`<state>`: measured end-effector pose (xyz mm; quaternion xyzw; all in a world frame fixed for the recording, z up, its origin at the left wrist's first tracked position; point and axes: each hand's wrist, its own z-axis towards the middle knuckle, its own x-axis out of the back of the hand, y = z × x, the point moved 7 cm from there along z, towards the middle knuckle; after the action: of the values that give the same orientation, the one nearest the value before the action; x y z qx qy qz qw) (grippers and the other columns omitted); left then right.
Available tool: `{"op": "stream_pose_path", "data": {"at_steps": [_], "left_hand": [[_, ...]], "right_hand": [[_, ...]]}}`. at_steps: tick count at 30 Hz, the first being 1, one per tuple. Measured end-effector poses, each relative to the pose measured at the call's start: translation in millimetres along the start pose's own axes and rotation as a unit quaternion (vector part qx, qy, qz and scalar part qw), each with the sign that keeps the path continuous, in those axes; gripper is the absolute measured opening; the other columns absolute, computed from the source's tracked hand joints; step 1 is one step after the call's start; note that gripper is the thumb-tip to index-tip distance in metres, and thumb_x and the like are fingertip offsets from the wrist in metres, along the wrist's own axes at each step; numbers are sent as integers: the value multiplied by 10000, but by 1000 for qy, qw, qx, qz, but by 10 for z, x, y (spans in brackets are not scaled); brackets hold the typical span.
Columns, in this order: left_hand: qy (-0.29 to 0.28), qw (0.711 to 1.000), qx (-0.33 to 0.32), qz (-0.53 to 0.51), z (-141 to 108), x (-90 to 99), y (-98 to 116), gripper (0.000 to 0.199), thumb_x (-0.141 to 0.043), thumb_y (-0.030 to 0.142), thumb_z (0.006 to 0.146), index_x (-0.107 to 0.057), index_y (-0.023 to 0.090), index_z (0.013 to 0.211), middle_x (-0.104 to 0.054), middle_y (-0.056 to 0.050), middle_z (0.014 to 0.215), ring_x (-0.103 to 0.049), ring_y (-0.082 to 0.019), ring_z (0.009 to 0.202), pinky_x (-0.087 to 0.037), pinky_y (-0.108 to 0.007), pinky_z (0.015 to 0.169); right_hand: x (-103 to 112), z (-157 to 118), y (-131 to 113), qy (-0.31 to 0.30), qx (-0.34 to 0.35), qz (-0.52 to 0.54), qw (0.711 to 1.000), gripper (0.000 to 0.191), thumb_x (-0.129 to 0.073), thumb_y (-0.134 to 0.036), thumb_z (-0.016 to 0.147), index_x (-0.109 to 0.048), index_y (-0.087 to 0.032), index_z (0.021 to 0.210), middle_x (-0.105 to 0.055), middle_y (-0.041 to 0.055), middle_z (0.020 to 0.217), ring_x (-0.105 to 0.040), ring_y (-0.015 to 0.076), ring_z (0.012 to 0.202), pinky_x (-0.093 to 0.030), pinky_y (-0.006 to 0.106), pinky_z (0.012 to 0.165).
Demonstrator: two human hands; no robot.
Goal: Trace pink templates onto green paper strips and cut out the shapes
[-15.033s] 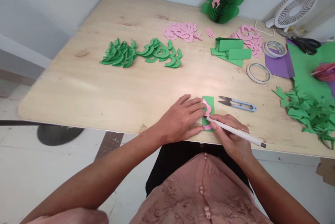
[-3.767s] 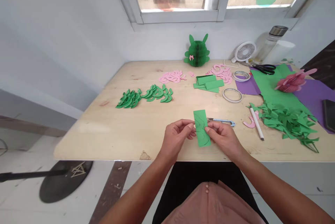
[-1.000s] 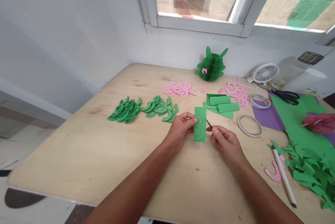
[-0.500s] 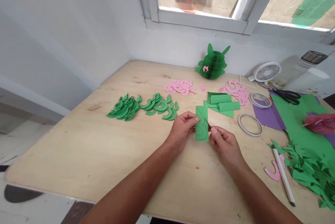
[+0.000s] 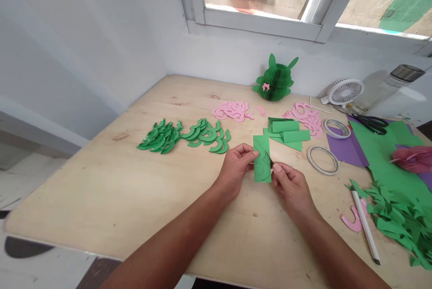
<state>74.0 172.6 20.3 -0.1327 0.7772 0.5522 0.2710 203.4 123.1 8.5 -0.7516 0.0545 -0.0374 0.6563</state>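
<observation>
My left hand (image 5: 238, 167) pinches the left edge of a green paper strip (image 5: 261, 163) that bears drawn curved outlines. At the strip's right edge, my right hand (image 5: 286, 178) is closed on a small dark tool (image 5: 271, 161); its blade tip lies against the paper, and the rest is hidden by the fingers. Curved green cut-outs (image 5: 209, 136) and a second green pile (image 5: 161, 137) lie to the left on the wooden table (image 5: 135, 208). Folded green strips (image 5: 290, 132) rest just beyond the hands.
Pink cut-outs (image 5: 232, 111), a green paper figure (image 5: 275, 83) and a small fan (image 5: 344, 92) stand or lie at the back. To the right are tape rolls (image 5: 323, 160), black scissors (image 5: 369, 123), a white pen (image 5: 366, 223) and green scraps (image 5: 398, 221).
The green strip and both hands have shifted very slightly to the right. Both hands keep their holds.
</observation>
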Motion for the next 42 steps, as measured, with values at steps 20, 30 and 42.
{"op": "stream_pose_path", "data": {"at_steps": [20,30,42], "left_hand": [[40,998,-45,10,12,60,160,280,-770,302,562,-530,169,618,-520,50,564,-478,-79,521,-427,-215,546],[41,998,-53,-2,35,85,165,284,-772,281,573,-521,168,638,-523,55,581,-479,-71,519,-443,-208,544],[51,997,-52,-10,29,91,147,306,-780,327,578,-529,171,658,-578,31,612,-529,-90,551,-492,-239,603]], "right_hand": [[-21,-1,-16,-19,-10,-44,999,387,-596,-549,814,-586,-172,730,-361,-53,547,-259,91,485,-143,260,462],[-19,-15,-13,-33,-16,-59,998,409,-583,-552,818,-549,-181,651,-354,-56,537,-239,83,469,-156,255,451],[-37,-20,-24,-32,-18,-55,998,468,-552,-574,830,-466,-196,566,-317,-57,492,-224,85,448,-135,260,437]]}}
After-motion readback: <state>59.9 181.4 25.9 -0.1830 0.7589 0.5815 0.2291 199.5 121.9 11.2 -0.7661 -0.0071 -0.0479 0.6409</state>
